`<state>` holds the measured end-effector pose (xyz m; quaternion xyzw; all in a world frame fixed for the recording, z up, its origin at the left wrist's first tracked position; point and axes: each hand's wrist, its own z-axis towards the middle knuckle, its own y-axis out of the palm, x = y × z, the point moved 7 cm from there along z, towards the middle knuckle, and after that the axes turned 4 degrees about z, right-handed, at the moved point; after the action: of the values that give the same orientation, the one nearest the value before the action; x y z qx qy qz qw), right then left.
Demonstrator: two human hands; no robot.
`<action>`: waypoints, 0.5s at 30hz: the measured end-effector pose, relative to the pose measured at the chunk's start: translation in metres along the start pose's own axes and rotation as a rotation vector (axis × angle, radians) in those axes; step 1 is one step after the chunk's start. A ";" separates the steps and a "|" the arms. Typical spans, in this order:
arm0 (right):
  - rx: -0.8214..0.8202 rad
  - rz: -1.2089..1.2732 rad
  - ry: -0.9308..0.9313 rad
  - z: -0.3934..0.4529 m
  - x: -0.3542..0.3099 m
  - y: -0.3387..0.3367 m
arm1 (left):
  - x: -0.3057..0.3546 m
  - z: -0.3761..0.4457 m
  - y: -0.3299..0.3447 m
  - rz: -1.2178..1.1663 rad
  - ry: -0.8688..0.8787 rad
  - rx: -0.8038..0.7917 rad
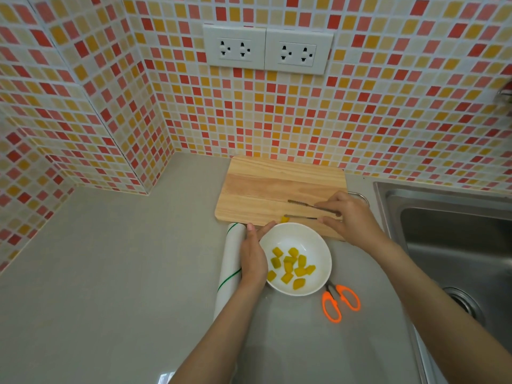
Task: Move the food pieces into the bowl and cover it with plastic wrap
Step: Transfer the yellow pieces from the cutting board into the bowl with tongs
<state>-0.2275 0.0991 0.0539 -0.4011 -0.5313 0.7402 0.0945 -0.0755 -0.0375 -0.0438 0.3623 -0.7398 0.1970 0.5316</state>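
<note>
A white bowl (315, 242) sits on the grey counter in front of a wooden cutting board (266, 187). Several yellow food pieces (291, 267) lie inside it. My left hand (253, 256) cups the bowl's left rim. My right hand (352, 217) holds thin metal tongs (302, 210) over the board's near edge. One yellow piece (284, 219) sits at the lower tong tip, just behind the bowl's far rim. A roll of plastic wrap (231, 267) with green lines lies to the left of the bowl, touching my left hand.
Orange-handled scissors (340, 300) lie on the counter to the right of the bowl. A steel sink (448, 245) fills the right side. A tiled wall with power outlets (267, 49) rises behind the board. Grey counter (110, 286) stretches to the left.
</note>
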 end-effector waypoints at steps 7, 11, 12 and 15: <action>-0.151 0.057 0.101 0.018 0.018 0.039 | -0.001 0.000 0.000 0.011 -0.008 0.000; -0.147 0.097 0.086 0.019 0.016 0.040 | -0.001 0.000 0.000 0.011 -0.019 0.000; -0.149 0.107 0.083 0.018 0.015 0.040 | -0.001 -0.001 0.000 0.007 -0.020 0.002; -0.165 0.136 0.097 0.015 0.016 0.041 | -0.001 -0.001 0.000 0.004 -0.016 0.006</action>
<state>-0.2368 0.0806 0.0122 -0.4782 -0.5566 0.6784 0.0363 -0.0749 -0.0362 -0.0440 0.3641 -0.7442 0.1974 0.5240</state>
